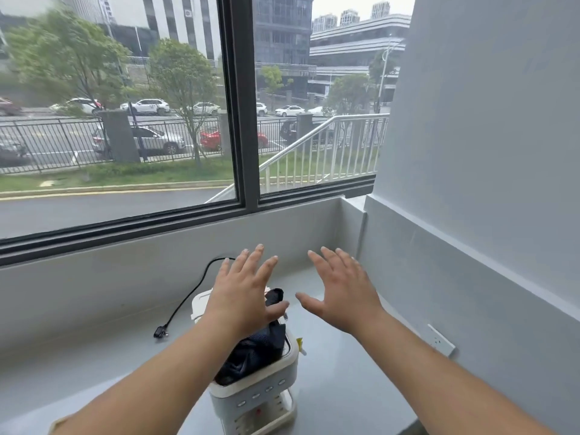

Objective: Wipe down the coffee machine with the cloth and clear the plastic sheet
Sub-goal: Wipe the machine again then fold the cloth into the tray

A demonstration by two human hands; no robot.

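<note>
Two hands hover spread and empty at mid-frame: the left hand [243, 296] above the coffee machine [254, 384], the right hand [342, 296] beside it, each grip wide open on nothing. The dark cloth [257, 350] lies bunched on the machine's top, at lower centre of the table [345, 387]. Best to gather the cloth into one palm, then wipe the top and sides. No plastic sheet can be made out, and no lettering is readable.

Readable text: none in this view
Coffee machine [257, 387] front: a row of small oval buttons and a red mark below them, all too small and blurred to read
Wall socket [441, 339]: plain white plate, no legible marking
Cars outside: plates not legible
</note>
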